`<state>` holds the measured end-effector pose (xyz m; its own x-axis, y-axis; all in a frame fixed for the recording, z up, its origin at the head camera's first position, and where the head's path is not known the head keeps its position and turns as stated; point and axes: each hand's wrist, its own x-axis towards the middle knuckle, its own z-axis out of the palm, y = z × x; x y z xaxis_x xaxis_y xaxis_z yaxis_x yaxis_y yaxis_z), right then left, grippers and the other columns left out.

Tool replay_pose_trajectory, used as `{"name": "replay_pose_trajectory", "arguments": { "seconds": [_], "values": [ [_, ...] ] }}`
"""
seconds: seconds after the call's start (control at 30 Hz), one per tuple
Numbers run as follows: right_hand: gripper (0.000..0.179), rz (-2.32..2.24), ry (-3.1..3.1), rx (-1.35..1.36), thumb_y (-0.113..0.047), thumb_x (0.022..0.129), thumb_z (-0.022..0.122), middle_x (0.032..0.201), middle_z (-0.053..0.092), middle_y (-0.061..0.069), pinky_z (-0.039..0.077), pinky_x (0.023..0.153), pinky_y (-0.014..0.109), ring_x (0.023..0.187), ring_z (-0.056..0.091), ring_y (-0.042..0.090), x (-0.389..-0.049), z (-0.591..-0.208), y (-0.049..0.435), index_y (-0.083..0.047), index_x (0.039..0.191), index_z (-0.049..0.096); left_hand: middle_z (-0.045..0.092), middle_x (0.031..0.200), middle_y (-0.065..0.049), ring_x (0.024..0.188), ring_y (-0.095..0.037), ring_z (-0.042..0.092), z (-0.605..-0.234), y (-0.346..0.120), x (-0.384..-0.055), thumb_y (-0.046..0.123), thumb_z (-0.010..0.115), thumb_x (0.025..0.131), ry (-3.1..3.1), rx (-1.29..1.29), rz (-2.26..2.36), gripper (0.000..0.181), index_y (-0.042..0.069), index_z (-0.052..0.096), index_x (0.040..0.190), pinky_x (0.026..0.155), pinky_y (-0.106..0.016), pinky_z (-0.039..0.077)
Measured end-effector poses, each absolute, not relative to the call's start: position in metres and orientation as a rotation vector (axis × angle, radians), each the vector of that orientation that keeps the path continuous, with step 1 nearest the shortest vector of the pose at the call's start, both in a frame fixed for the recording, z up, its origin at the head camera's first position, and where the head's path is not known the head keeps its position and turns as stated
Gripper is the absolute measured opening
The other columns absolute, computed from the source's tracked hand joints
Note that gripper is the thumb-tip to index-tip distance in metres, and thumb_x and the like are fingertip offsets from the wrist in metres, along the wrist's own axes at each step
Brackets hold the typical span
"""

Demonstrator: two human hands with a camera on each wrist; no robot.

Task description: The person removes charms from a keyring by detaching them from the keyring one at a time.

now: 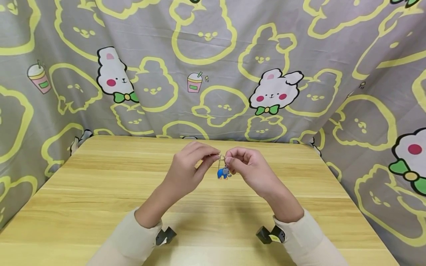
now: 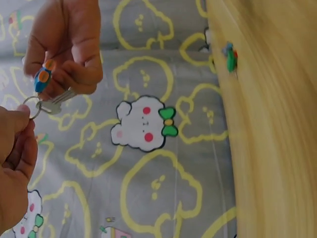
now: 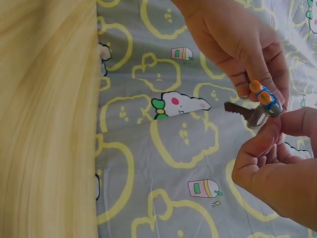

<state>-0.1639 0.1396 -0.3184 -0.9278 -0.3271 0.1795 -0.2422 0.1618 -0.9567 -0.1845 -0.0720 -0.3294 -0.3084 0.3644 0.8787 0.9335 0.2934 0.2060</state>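
Between my hands, above the wooden table, hangs a small blue elephant charm (image 1: 222,173) with a grey head. It is joined to a thin metal key ring (image 2: 30,106), and a silver key (image 3: 253,118) dangles beside it, teeth downward. My left hand (image 1: 188,164) pinches one side of the ring with thumb and fingertips. From the other side, my right hand (image 1: 247,164) pinches the ring with thumb and forefinger, its other fingers curled in. Orange feet of the charm show in both wrist views. The part of the ring under the fingertips is hidden.
A light wooden table (image 1: 100,173) spreads beneath both arms. Behind it and at its sides hangs a grey curtain (image 1: 229,14) with yellow outlines and rabbit prints. A small green, red and blue thing (image 2: 231,60) shows by the table edge in the left wrist view.
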Motion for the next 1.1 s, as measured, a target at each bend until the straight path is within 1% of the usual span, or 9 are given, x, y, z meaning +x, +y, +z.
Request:
{"name": "replay_pose_trajectory", "arguments": {
  "seconds": [0.17, 0.33, 0.5, 0.57, 0.73, 0.8, 0.97, 1.03, 1.1],
  "values": [
    [0.014, -1.933, 2.332, -0.551, -0.012, 0.104, 0.057, 0.087, 0.060, 0.009, 0.051, 0.078, 0.031, 0.082, 0.057, 0.022, -0.1619, -0.3154, 0.1393, 0.000, 0.100, 0.063, 0.074, 0.091, -0.001, 0.078, -0.011, 0.065, -0.3323, -0.0699, -0.1832, 0.003, 0.078, 0.089, -1.881, -1.086, -1.288, 0.014, 0.004, 0.077, 0.103, 0.069, -0.026, 0.055],
    [0.013, -1.981, 2.316, -0.561, -0.012, 0.104, 0.058, 0.088, 0.061, 0.008, 0.052, 0.078, 0.030, 0.082, 0.057, 0.022, -0.1604, -0.3142, 0.1404, 0.001, 0.102, 0.062, 0.075, 0.095, -0.001, 0.081, -0.015, 0.069, -0.3351, -0.0670, -0.1791, 0.007, 0.073, 0.095, -1.971, -1.005, -1.649, 0.012, 0.005, 0.076, 0.106, 0.070, -0.027, 0.056],
    [0.014, -2.005, 2.302, -0.586, -0.011, 0.104, 0.059, 0.088, 0.061, 0.009, 0.052, 0.077, 0.029, 0.081, 0.057, 0.022, -0.1599, -0.3140, 0.1408, 0.003, 0.103, 0.062, 0.075, 0.092, -0.004, 0.080, -0.019, 0.067, -0.3347, -0.0649, -0.1765, 0.006, 0.073, 0.095, -1.975, -0.925, -1.820, 0.010, 0.006, 0.076, 0.105, 0.066, -0.028, 0.052],
    [0.013, -2.008, 2.297, -0.597, -0.010, 0.104, 0.059, 0.089, 0.061, 0.009, 0.052, 0.077, 0.029, 0.081, 0.057, 0.022, -0.1598, -0.3140, 0.1404, 0.003, 0.103, 0.062, 0.074, 0.091, -0.007, 0.078, -0.019, 0.066, -0.3342, -0.0646, -0.1759, 0.005, 0.073, 0.095, -1.963, -0.924, -1.819, 0.009, 0.005, 0.075, 0.104, 0.067, -0.028, 0.052],
    [0.013, -2.006, 2.288, -0.604, -0.009, 0.104, 0.059, 0.089, 0.060, 0.009, 0.052, 0.077, 0.029, 0.081, 0.057, 0.021, -0.1596, -0.3141, 0.1390, 0.003, 0.102, 0.062, 0.074, 0.088, -0.006, 0.074, -0.016, 0.065, -0.3337, -0.0650, -0.1762, 0.003, 0.073, 0.094, -1.917, -0.985, -1.689, 0.008, 0.005, 0.075, 0.102, 0.067, -0.026, 0.053],
    [0.015, -2.000, 2.290, -0.596, -0.010, 0.104, 0.059, 0.089, 0.060, 0.009, 0.051, 0.076, 0.029, 0.081, 0.056, 0.021, -0.1596, -0.3144, 0.1386, 0.005, 0.102, 0.061, 0.073, 0.086, -0.003, 0.073, -0.014, 0.064, -0.3333, -0.0658, -0.1772, 0.002, 0.074, 0.093, -1.896, -1.015, -1.584, 0.008, 0.005, 0.076, 0.101, 0.066, -0.026, 0.053],
    [0.015, -1.972, 2.305, -0.575, -0.011, 0.104, 0.058, 0.089, 0.059, 0.009, 0.050, 0.075, 0.029, 0.081, 0.055, 0.021, -0.1596, -0.3154, 0.1379, 0.003, 0.102, 0.062, 0.070, 0.082, 0.002, 0.072, -0.009, 0.061, -0.3325, -0.0684, -0.1799, 0.000, 0.076, 0.091, -1.853, -1.060, -1.319, 0.009, 0.006, 0.076, 0.098, 0.063, -0.024, 0.051],
    [0.015, -1.959, 2.315, -0.568, -0.012, 0.104, 0.058, 0.088, 0.059, 0.009, 0.050, 0.075, 0.029, 0.081, 0.055, 0.021, -0.1596, -0.3155, 0.1379, 0.003, 0.102, 0.062, 0.070, 0.082, 0.001, 0.073, -0.009, 0.060, -0.3321, -0.0693, -0.1807, -0.001, 0.076, 0.090, -1.848, -1.073, -1.254, 0.009, 0.006, 0.076, 0.097, 0.063, -0.022, 0.050],
    [0.018, -1.952, 2.318, -0.561, -0.012, 0.104, 0.058, 0.088, 0.059, 0.009, 0.049, 0.075, 0.029, 0.081, 0.055, 0.021, -0.1595, -0.3155, 0.1380, 0.005, 0.103, 0.061, 0.071, 0.083, 0.001, 0.074, -0.010, 0.060, -0.3315, -0.0698, -0.1815, -0.001, 0.076, 0.090, -1.848, -1.083, -1.201, 0.009, 0.005, 0.075, 0.097, 0.064, -0.021, 0.049]
  ]
}}
